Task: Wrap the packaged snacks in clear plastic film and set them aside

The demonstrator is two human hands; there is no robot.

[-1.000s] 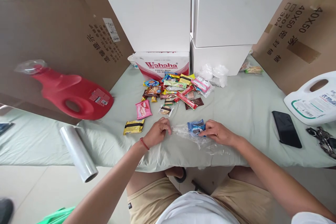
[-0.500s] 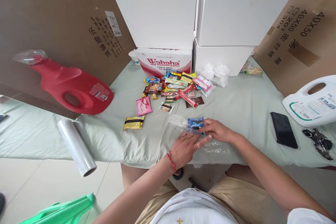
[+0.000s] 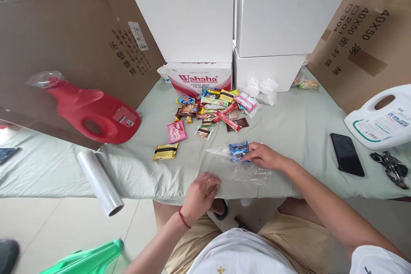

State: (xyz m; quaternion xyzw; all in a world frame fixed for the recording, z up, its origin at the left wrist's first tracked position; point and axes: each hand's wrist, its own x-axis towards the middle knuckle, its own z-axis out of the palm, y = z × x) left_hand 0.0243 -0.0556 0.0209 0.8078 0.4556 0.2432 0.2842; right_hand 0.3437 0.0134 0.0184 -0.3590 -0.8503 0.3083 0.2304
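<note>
My right hand [image 3: 263,155] pinches the right edge of a small blue snack packet [image 3: 238,150], which lies on clear plastic film [image 3: 253,174] spread thinly over the cloth. A crumpled part of the film reaches out to the left of the packet. Down at the table's front edge, my left hand [image 3: 201,192] is curled with its fingers closed, apart from packet and film; nothing shows in it. A yellow snack packet [image 3: 165,152] and a pink wafer packet [image 3: 177,131] lie to the left, in front of a heap of mixed wrapped snacks [image 3: 210,106].
A roll of plastic film [image 3: 100,183] overhangs the front edge at left, near a red jug [image 3: 96,113]. At right are a phone [image 3: 346,154], keys [image 3: 391,169] and a white detergent jug [image 3: 382,117]. White boxes [image 3: 269,15] and cardboard panels [image 3: 77,55] surround the table. A green stool [image 3: 86,259] stands below.
My left hand has drawn back from the blue packet toward the table's front edge, its fingers curling in. My right hand stays at the packet. The view has shifted slightly.
</note>
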